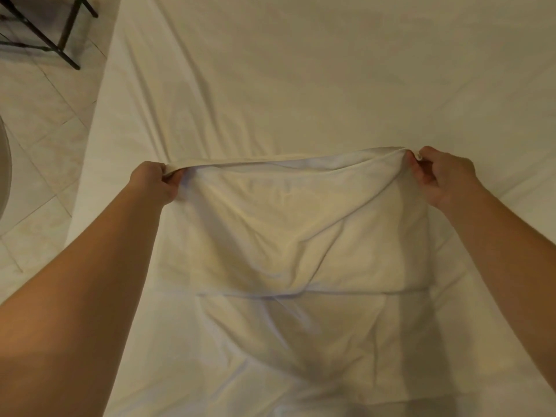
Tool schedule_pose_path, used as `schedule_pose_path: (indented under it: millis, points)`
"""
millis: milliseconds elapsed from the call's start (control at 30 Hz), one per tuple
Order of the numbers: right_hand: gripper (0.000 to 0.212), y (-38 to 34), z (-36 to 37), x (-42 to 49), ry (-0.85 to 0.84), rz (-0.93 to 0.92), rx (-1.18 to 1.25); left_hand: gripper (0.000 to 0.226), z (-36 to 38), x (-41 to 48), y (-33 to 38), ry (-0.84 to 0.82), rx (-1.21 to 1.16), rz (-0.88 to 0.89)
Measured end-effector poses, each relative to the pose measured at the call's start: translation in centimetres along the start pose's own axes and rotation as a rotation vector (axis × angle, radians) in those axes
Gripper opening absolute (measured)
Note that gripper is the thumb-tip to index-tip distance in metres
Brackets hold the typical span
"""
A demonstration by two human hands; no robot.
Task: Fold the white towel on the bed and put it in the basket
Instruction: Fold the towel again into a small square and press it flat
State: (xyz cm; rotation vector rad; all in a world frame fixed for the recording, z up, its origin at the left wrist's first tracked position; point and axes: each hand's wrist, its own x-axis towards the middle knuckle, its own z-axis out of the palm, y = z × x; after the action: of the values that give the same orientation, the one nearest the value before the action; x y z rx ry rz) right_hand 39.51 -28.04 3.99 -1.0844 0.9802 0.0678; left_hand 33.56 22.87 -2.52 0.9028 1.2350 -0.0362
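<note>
The white towel (301,230) hangs stretched between my two hands above the bed (331,70). My left hand (156,183) pinches its upper left corner. My right hand (442,176) pinches its upper right corner. The towel's upper edge runs taut from hand to hand and sags a little in the middle. Its lower part drapes toward me, with a crosswise crease or edge near the middle, and the bottom lies on the sheet. No basket shows in this view.
The bed's white sheet is wrinkled toward the left edge. Left of the bed lies a pale tiled floor (39,121). A dark metal frame (45,31) stands on it at the upper left. A curved pale object (4,176) sits at the far left edge.
</note>
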Motion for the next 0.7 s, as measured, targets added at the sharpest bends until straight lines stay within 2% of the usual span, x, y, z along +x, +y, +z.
schedule_pose_path:
  millis: [100, 233, 333, 400, 467, 567, 633, 700]
  points:
    - [0.015, 0.1, -0.1, 0.6, -0.040, 0.004, -0.031, 0.020, -0.1, 0.4, 0.1, 0.017, -0.094, -0.079]
    - [0.012, 0.6, 0.1, 0.5, -0.091, -0.018, -0.139, 0.027, 0.4, -1.1, -0.4, -0.013, -0.145, -0.088]
    - [0.062, 1.2, -0.1, 0.3, -0.108, -0.046, -0.274, 0.035, 0.3, -1.7, -1.1, -0.085, -0.131, -0.056]
    - [0.074, 1.8, -0.3, 0.1, -0.135, -0.083, -0.375, 0.042, 0.2, -2.3, -1.7, -0.066, -0.060, 0.009]
    - [0.071, 2.6, -0.6, -0.5, -0.165, -0.135, -0.505, 0.047, 0.0, -3.0, -2.7, -0.015, 0.095, 0.135]
    - [0.063, 4.0, -1.3, -1.3, -0.184, -0.280, -0.755, 0.052, -0.6, -4.1, -4.7, 0.087, 0.519, 0.506]
    - [0.060, 4.9, -2.0, -2.0, -0.207, -0.322, -0.849, 0.052, -1.0, -5.3, -6.0, 0.075, 0.828, 0.721]
    - [0.058, 5.8, -2.8, -2.4, -0.216, -0.334, -0.902, 0.052, -1.3, -6.0, -7.2, 0.012, 1.023, 0.829]
